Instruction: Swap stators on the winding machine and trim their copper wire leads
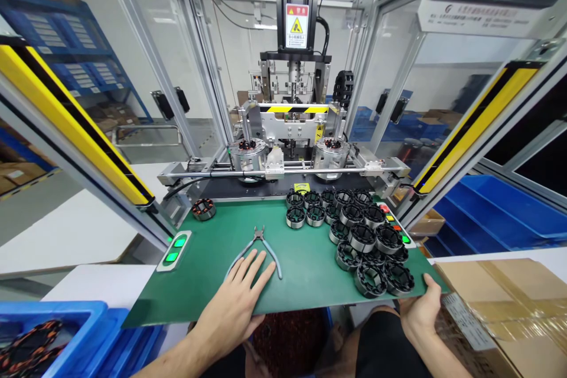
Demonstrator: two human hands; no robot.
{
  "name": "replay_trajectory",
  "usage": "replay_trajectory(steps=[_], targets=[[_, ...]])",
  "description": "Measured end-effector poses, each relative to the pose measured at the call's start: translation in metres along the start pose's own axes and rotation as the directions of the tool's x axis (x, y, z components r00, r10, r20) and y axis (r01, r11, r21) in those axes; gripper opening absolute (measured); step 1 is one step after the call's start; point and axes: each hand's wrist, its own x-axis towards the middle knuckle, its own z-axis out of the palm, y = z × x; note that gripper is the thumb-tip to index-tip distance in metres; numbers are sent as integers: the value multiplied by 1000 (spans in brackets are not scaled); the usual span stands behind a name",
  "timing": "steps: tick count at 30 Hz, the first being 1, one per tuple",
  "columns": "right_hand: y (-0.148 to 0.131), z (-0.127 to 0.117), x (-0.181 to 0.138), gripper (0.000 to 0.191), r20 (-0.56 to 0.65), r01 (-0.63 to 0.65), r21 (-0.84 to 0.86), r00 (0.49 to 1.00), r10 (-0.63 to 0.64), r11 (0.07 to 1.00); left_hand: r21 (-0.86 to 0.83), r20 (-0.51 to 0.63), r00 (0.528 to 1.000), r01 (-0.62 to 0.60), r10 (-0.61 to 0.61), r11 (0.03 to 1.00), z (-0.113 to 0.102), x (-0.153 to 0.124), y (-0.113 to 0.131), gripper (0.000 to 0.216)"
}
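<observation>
My left hand (241, 292) lies with its fingers stretched out near the front edge of the green work surface (186, 289). Its fingertips are over the blue-handled nippers (258, 234), which lie with handles spread and jaws pointing away from me. My right hand (420, 310) is at the front right edge of the surface, thumb on top and other fingers hidden below, gripping that edge. Near it stand several black-and-silver stator cores (371, 279), some stacked. A wound stator with copper coils (204, 209) sits alone at the back left.
Behind the surface, a machine holds two wound stators in metal fixtures (249, 156) under a vertical press head (296, 23). Yellow light curtains (88, 130) flank it. Blue bins (84, 319) stand at lower left. A taped cardboard box (509, 289) is at right.
</observation>
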Motion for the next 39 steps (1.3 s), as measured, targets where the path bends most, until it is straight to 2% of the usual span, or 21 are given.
replay_trajectory(steps=[7, 14, 20, 27, 34, 39], targets=[[1, 0, 1, 43, 11, 11, -7, 1000, -11, 1000, -3, -16, 1000, 1, -1, 1000, 6, -1, 0, 99], [-1, 2, -2, 41, 7, 15, -21, 1000, -15, 1000, -11, 20, 1000, 6, -6, 1000, 0, 0, 1, 96], [1, 0, 2, 43, 8, 29, -30, 1000, -29, 999, -14, 4, 1000, 2, -2, 1000, 0, 0, 0, 98], [-1, 1, -1, 41, -14, -18, 2, 1000, 18, 1000, -21, 30, 1000, 5, -5, 1000, 2, 0, 0, 96], [0, 0, -1, 41, 15, -14, 19, 1000, 14, 1000, -10, 57, 998, 23, -23, 1000, -5, 2, 2, 98], [2, -3, 4, 42, 23, -5, -5, 1000, 5, 1000, -1, 36, 999, 10, -10, 1000, -2, 1, 1, 98]])
